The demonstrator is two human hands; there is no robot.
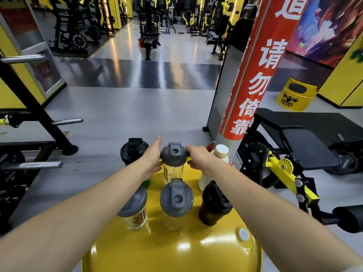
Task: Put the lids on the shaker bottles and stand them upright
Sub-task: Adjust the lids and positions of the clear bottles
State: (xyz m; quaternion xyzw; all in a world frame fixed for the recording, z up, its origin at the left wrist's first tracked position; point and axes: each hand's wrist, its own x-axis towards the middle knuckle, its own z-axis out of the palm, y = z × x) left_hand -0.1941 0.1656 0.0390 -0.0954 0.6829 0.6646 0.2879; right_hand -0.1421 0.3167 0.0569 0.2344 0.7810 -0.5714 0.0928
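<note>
Several shaker bottles stand upright on a yellow drum top (176, 250). At the back middle is a clear bottle with a grey lid (174, 156); my left hand (152, 157) and my right hand (199, 158) touch that lid from either side, fingers around its rim. A black lidded bottle (133, 151) stands at the back left. In the front row are a clear bottle with orange print and grey lid (134, 208), partly under my left forearm, a clear grey-lidded bottle (176, 201), and a black bottle (214, 203). A white bottle (221, 154) stands behind my right wrist.
A red-and-grey pillar (253, 75) rises just right of the drum. A black-and-yellow gym machine (279, 169) and bench stand at the right, a weight rack with chrome pegs (31, 164) at the left. A white cap (243, 234) sits on the drum top.
</note>
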